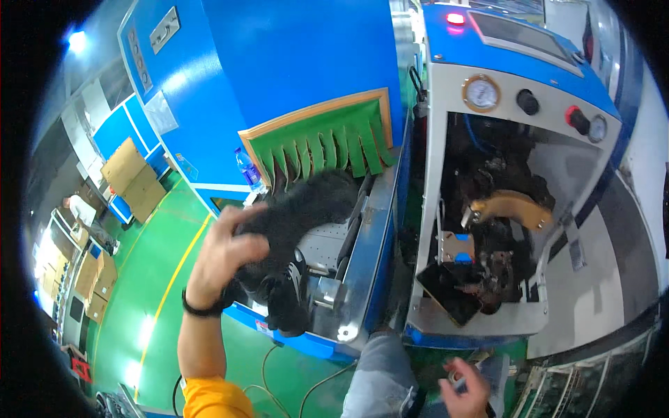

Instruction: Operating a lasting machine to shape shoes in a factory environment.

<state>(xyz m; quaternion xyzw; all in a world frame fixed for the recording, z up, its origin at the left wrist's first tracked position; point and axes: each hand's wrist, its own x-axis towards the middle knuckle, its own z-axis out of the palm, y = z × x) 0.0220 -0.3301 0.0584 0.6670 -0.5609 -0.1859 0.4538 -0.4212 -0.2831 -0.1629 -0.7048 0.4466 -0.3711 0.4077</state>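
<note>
Green factory floor [150, 279] | L hand [226, 251] grip closed on fuzzy black boot [300, 223] | R hand [463, 390] loosely open

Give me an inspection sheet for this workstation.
Surface: metal conveyor bed coming out of the blue machine.
Job's things: black fuzzy boot lying on the bed below the green flap curtain.
Clutter: plastic bottle by the curtain.
Hands: left hand grips the boot; right hand low by the knee, holding something small, unclear.
Cables: cords on the floor.
Surroundings: second machine with gauges, red light; cardboard boxes; green floor.
</note>
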